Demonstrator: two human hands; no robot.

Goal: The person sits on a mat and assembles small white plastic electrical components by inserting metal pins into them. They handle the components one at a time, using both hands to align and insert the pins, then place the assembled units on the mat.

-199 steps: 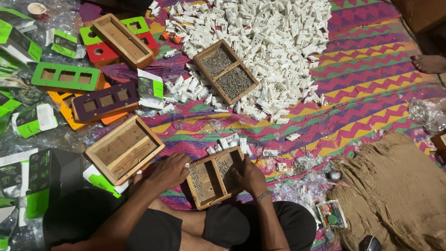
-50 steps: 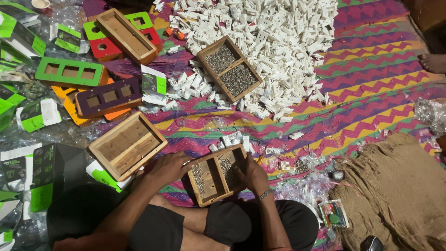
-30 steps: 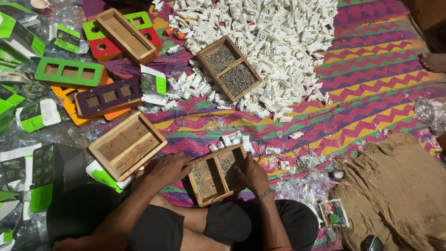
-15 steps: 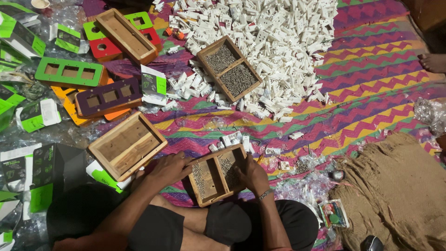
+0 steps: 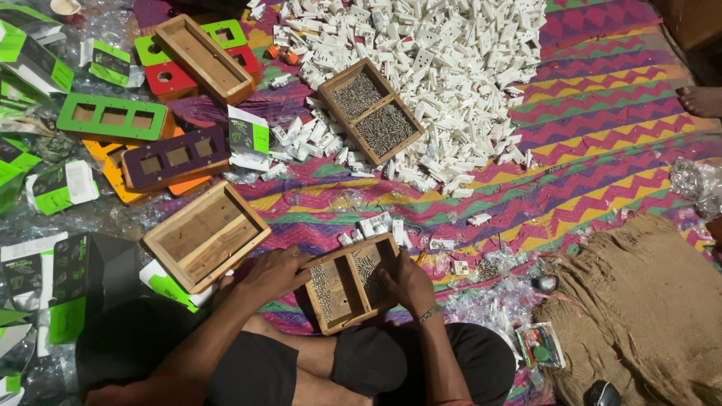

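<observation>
Item, my left hand (image 5: pixel 274 272): forearm angled in from the lower left, palm down, fingers curled over the left edge of the small wooden tray (image 5: pixel 353 283), gripping it. Item, my right hand (image 5: pixel 408 282): forearm rising from my lap, fingers bent into the tray's right compartment, resting on the screws there; whether it pinches any I cannot tell.

Change since the earlier frames: little. Both hands remain on the tray; half a second ago they sat almost the same, and across the last seconds the tray has turned only slightly in my lap.

Item, small wooden tray: two compartments, lying against my crossed legs at the mat's near edge; a thin scatter of small metal screws in each side, thicker on the right.

Item, empty wooden box (image 5: pixel 205 234): just left of my left hand, divided, nothing inside.

Item, second two-part tray (image 5: pixel 369 111): well apart, up the striped mat (image 5: pixel 602 143), both halves filled with dark screws, set against the heap of white plastic parts (image 5: pixel 436 53).

Item, long wooden box (image 5: pixel 203 59): upper left, empty, over green and red panels.

Item, burlap sack (image 5: pixel 647 301): right of me, crumpled.
</observation>
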